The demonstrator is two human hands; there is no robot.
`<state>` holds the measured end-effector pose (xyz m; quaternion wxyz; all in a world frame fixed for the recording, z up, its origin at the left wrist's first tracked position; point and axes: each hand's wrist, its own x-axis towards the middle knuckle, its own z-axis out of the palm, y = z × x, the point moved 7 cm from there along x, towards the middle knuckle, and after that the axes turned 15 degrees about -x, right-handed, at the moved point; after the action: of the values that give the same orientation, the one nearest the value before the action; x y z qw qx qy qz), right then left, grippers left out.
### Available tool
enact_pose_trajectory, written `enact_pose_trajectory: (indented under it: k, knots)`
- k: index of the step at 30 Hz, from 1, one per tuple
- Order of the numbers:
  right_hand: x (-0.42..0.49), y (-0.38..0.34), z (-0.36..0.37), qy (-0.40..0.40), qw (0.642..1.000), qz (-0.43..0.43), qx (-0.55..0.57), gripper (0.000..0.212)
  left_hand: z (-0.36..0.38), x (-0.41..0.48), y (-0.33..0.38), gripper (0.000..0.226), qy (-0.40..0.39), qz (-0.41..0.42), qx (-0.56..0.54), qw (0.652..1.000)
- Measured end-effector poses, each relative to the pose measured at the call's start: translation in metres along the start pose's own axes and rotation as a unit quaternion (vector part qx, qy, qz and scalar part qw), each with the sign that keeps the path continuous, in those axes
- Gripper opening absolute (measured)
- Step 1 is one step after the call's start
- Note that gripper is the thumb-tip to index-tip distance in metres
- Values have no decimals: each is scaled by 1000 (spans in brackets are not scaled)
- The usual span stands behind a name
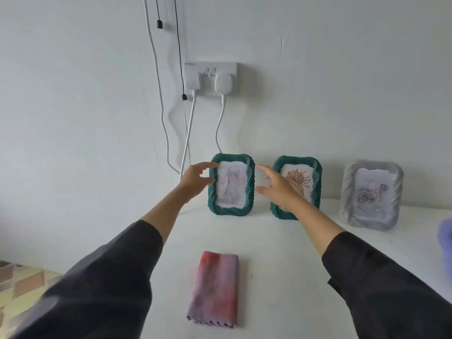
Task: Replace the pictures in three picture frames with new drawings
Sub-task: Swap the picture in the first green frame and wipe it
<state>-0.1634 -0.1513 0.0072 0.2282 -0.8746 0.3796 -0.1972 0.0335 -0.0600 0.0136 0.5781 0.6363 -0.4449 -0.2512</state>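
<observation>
Dark sleeves cover both arms. The left hand and the right hand are both open, with fingers spread, one on each side of the left green frame. The left fingertips are at its edge, but I cannot tell if they touch it. This frame stands up on the white table and holds a faint pink drawing. Beside it stand a second green frame with a flower drawing and a grey frame with a rose drawing. Nearer lies a folded pink and purple cloth. On the white wall is a socket with two white plugs. Marks on the right plug are too blurry to read
</observation>
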Motion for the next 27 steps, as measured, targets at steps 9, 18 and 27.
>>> enact_pose_trajectory:
  k: [9, 18, 27]
  knots:
    - [46, 24, 48, 35, 999, 31, 13, 68, -7, 50, -46, 48, -33, -11, -5, 999]
    - [64, 37, 55, 96, 995, 22, 26, 53, 0, 65, -65, 51, -52, -7, -15, 998]
    - [65, 37, 53, 93, 995, 21, 43, 53, -1, 66, -64, 50, -25, 7, 5, 1000]
